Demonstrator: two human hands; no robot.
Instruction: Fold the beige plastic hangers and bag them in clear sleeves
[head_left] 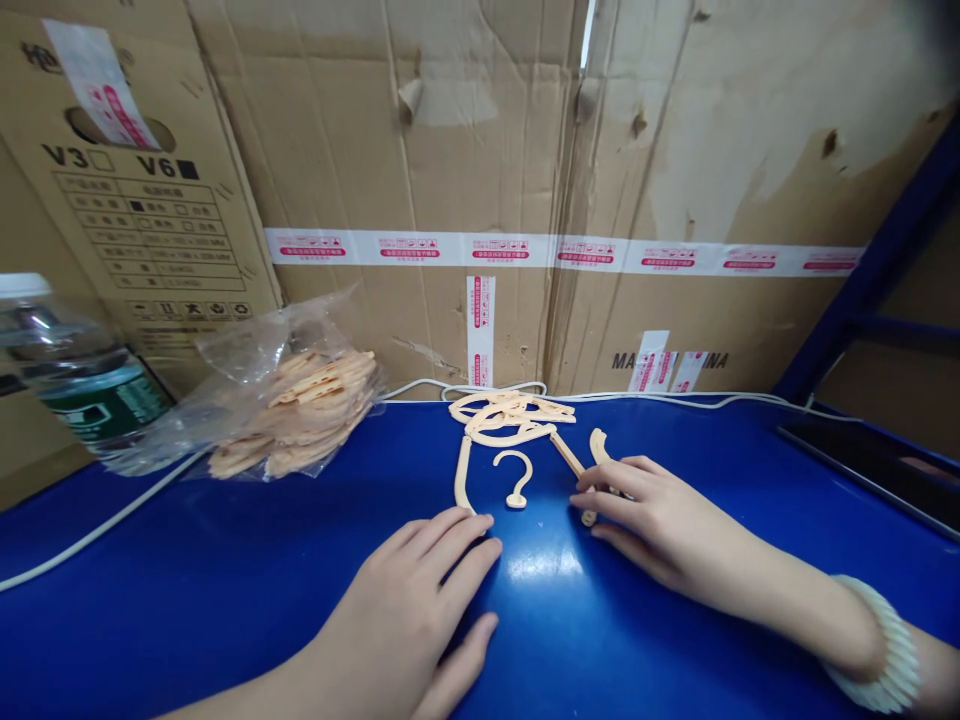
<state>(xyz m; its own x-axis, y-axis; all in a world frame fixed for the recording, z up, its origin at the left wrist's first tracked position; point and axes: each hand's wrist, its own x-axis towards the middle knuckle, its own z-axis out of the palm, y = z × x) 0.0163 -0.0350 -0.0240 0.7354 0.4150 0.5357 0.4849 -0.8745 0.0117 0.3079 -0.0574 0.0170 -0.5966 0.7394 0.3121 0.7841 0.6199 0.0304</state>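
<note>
Left hand (420, 600), blue table (225, 580), cardboard (465, 150), maybe shelving (885, 250).

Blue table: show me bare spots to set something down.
Bare: the stretch left of the left hand, between white cable and near edge; also between the right hand and the dark panel. Crowded: middle back with loose tan pieces, and back left with the bag of parts.
</note>
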